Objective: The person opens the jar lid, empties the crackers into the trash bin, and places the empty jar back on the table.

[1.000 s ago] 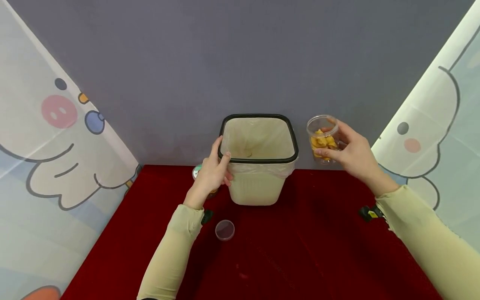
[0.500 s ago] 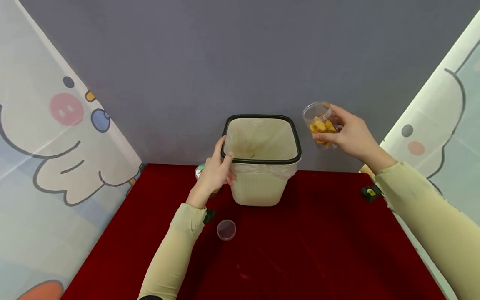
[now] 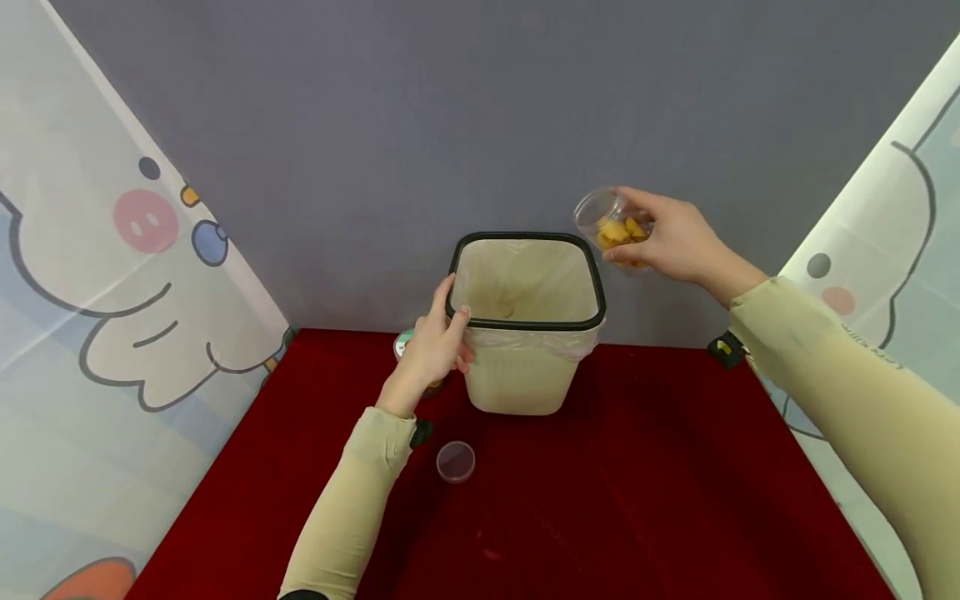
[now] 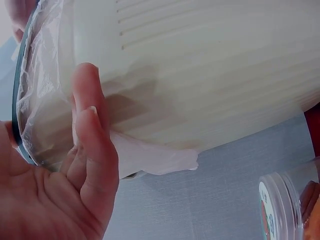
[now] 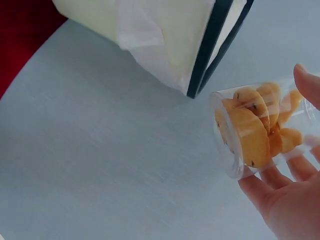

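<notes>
Two hands are at work over a red table (image 3: 637, 500). The left hand (image 3: 431, 346) grips the bin (image 3: 525, 333) at its near left corner: the thumb hooks over the black rim and the fingers (image 4: 92, 135) lie fairly straight against the ribbed outer wall, pressing the loose edge of the liner (image 4: 150, 155) that hangs below the rim. The right hand (image 3: 667, 237) holds a clear jar (image 3: 607, 221) in the air, thumb on top and fingers curled underneath, wrapped round its closed end. The jar is tipped on its side, its open mouth pointing away from the fingertips toward the bin, just above and beside the bin's far right corner, not touching it. Yellow chips (image 5: 255, 127) lie piled inside, up against the mouth.

Behind the left hand's knuckles, mostly hidden in the head view, stands a second jar (image 3: 405, 343) with a green-printed lid; the left wrist view shows it plainly, clear-walled, close below the fingers, with something orange-brown inside. A small clear lid (image 3: 455, 461) lies flat on the table near the left wrist, well behind the fingers; only the head view shows it.

The right wrist view brings out what the head view blurs: the chips are curved slices with dark specks, and none has passed the jar's mouth. The head view alone shows the inside of the bin, its pale liner and a small dark bit at the bottom.
</notes>
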The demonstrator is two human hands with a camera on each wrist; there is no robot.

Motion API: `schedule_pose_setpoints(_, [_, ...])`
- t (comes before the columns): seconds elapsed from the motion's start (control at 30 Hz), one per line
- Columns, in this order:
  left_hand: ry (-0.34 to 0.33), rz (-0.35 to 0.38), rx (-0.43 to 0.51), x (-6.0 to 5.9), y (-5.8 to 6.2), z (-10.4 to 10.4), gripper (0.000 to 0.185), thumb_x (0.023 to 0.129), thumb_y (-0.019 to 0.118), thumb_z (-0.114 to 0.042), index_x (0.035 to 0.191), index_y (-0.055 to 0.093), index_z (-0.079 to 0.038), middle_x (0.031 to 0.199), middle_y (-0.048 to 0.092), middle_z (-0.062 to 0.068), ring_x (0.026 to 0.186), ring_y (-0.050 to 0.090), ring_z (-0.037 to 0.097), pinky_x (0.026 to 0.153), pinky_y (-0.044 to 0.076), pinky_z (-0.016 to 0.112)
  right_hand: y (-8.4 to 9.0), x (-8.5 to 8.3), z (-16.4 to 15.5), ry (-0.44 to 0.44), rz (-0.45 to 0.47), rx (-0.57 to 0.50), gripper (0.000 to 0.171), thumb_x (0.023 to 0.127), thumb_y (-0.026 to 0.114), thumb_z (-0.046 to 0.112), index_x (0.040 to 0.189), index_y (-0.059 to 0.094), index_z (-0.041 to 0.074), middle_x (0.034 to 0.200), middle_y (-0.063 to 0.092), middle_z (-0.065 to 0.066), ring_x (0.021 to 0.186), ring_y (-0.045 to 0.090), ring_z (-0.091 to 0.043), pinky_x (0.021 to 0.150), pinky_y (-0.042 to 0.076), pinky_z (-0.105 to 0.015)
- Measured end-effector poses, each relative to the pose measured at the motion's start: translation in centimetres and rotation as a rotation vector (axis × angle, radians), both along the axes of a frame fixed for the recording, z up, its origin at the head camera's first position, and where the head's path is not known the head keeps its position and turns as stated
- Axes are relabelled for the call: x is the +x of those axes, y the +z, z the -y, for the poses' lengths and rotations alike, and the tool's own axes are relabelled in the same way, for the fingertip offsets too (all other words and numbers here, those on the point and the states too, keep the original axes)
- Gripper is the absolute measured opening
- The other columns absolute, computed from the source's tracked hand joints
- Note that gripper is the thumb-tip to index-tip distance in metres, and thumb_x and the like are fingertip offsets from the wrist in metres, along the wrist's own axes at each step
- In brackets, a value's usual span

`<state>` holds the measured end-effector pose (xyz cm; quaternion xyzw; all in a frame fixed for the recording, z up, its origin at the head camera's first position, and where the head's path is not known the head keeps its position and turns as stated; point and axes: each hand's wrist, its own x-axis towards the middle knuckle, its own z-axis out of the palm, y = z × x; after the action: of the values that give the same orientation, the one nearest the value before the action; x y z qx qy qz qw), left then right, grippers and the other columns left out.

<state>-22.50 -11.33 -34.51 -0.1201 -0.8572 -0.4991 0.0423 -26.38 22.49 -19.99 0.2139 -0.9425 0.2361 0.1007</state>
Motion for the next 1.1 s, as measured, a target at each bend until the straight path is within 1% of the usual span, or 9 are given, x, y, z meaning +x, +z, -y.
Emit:
schedule_pose_setpoints(0.17, [-0.003, 0.006, -0.003, -0.1, 0.0, -0.1, 0.064, 0.103, 0.035, -0.055, 0.159, 0.006, -0.041, 0.061, 0.067, 0.006, 0.046, 0.064, 0.025, 0.058, 0.055, 0.039, 1.1, -0.9, 0.7, 0.039, -0.006, 0.105, 0.087, 0.083, 0.083, 0.028, 0.155, 0.037, 0.012, 0.137, 0.055, -0.023, 0.120, 0.052, -0.041, 0.096, 0.041, -0.057])
schedule_pose_setpoints(0.33, [-0.001, 0.012, -0.001, 0.0, 0.1, 0.1, 0.062, 0.104, 0.035, -0.052, 0.158, 0.005, -0.043, 0.062, 0.067, 0.006, 0.046, 0.064, 0.025, 0.058, 0.055, 0.040, 1.5, -1.6, 1.8, 0.087, -0.024, 0.153, 0.083, 0.081, 0.084, 0.024, 0.151, 0.042, 0.010, 0.133, 0.058, -0.019, 0.115, 0.054, -0.037, 0.092, 0.043, -0.051])
schedule_pose_setpoints(0.4, [-0.001, 0.011, 0.002, 0.1, 0.1, 0.2, 0.062, 0.104, 0.035, -0.053, 0.158, 0.005, -0.043, 0.062, 0.067, 0.007, 0.047, 0.064, 0.026, 0.057, 0.055, 0.039, 1.6, -1.9, 2.3, 0.102, -0.023, 0.177, 0.084, 0.081, 0.084, 0.023, 0.152, 0.041, 0.009, 0.133, 0.058, -0.019, 0.114, 0.054, -0.036, 0.092, 0.043, -0.050])
schedule_pose_setpoints(0.5, [0.000, 0.000, 0.006, 0.0, 0.0, 0.2, 0.062, 0.104, 0.035, -0.053, 0.158, 0.006, -0.041, 0.062, 0.067, 0.007, 0.046, 0.064, 0.026, 0.057, 0.055, 0.039, 1.7, -2.4, 3.2, 0.118, 0.002, 0.223, 0.086, 0.081, 0.084, 0.021, 0.153, 0.038, 0.007, 0.134, 0.058, -0.019, 0.115, 0.053, -0.034, 0.094, 0.042, -0.050])
schedule_pose_setpoints(0.6, [0.002, -0.008, 0.005, 0.0, -0.1, 0.2, 0.063, 0.104, 0.035, -0.053, 0.159, 0.006, -0.040, 0.062, 0.066, 0.007, 0.046, 0.063, 0.025, 0.057, 0.055, 0.040, 1.7, -2.7, 3.9, 0.125, 0.039, 0.269, 0.087, 0.082, 0.082, 0.020, 0.155, 0.035, 0.009, 0.136, 0.055, -0.019, 0.114, 0.052, -0.033, 0.095, 0.042, -0.049])
schedule_pose_setpoints(0.7, [-0.001, -0.009, -0.006, 0.0, -0.2, 0.2, 0.063, 0.105, 0.035, -0.052, 0.159, 0.006, -0.039, 0.061, 0.066, 0.007, 0.046, 0.063, 0.025, 0.057, 0.055, 0.039, 1.6, -2.9, 4.4, 0.122, 0.054, 0.316, 0.087, 0.083, 0.082, 0.019, 0.156, 0.035, 0.012, 0.139, 0.052, -0.020, 0.116, 0.051, -0.034, 0.097, 0.042, -0.050])
schedule_pose_setpoints(0.87, [0.002, -0.006, -0.011, 0.0, -0.1, 0.3, 0.062, 0.105, 0.035, -0.050, 0.159, 0.006, -0.038, 0.061, 0.066, 0.006, 0.045, 0.063, 0.025, 0.058, 0.055, 0.040, 1.3, -2.7, 5.1, 0.115, 0.054, 0.398, 0.089, 0.083, 0.082, 0.019, 0.157, 0.033, 0.016, 0.142, 0.048, -0.020, 0.118, 0.051, -0.037, 0.099, 0.042, -0.055])
schedule_pose_setpoints(0.97, [0.002, -0.010, -0.008, 0.0, -0.1, 0.4, 0.061, 0.106, 0.035, -0.047, 0.159, 0.007, -0.038, 0.061, 0.066, 0.006, 0.045, 0.063, 0.024, 0.059, 0.055, 0.039, 1.0, -2.7, 5.2, 0.127, 0.015, 0.440, 0.088, 0.082, 0.083, 0.018, 0.156, 0.036, 0.017, 0.140, 0.050, -0.020, 0.118, 0.052, -0.039, 0.097, 0.043, -0.057])
schedule_pose_setpoints(1.1, [-0.003, -0.019, -0.002, -0.1, 0.0, 0.5, 0.062, 0.106, 0.034, -0.051, 0.159, 0.007, -0.038, 0.062, 0.066, 0.006, 0.045, 0.063, 0.024, 0.058, 0.055, 0.039, 0.6, -2.6, 4.9, 0.152, -0.102, 0.522, 0.083, 0.081, 0.083, 0.014, 0.153, 0.042, 0.016, 0.137, 0.052, -0.020, 0.120, 0.050, -0.043, 0.092, 0.046, -0.060])
